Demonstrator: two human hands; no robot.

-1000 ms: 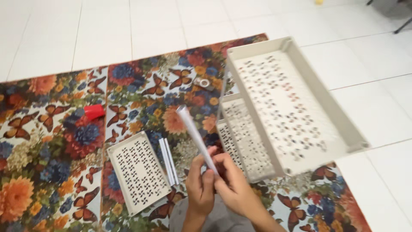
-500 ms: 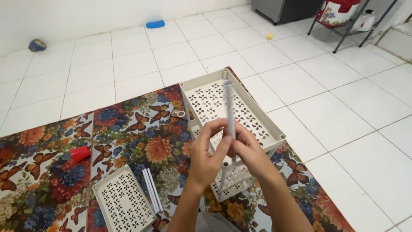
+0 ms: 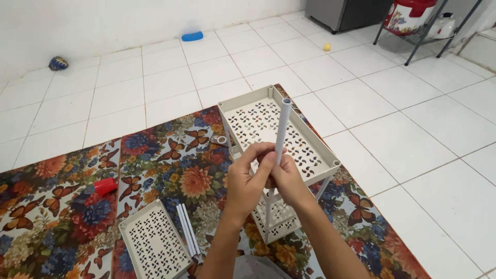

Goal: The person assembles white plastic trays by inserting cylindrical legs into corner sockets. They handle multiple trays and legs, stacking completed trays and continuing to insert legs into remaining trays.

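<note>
Head view: both hands, left hand [image 3: 247, 178] and right hand [image 3: 287, 178], grip clamped on a white tube [image 3: 281, 129] above the two-tier rack [image 3: 315, 150]. Left of the rack, a loose shelf tray [image 3: 152, 243] and spare tubes [image 3: 187, 235] lie unassembled on the floral mat [image 3: 67, 206].

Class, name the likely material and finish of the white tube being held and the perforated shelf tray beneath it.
White tube: probably plastic, smooth, slightly glossy; thin hollow wall shows at its open end. Perforated shelf tray: likely moulded plastic, matte beige; uniform cut-out pattern and corner sockets suggest moulding.
</note>
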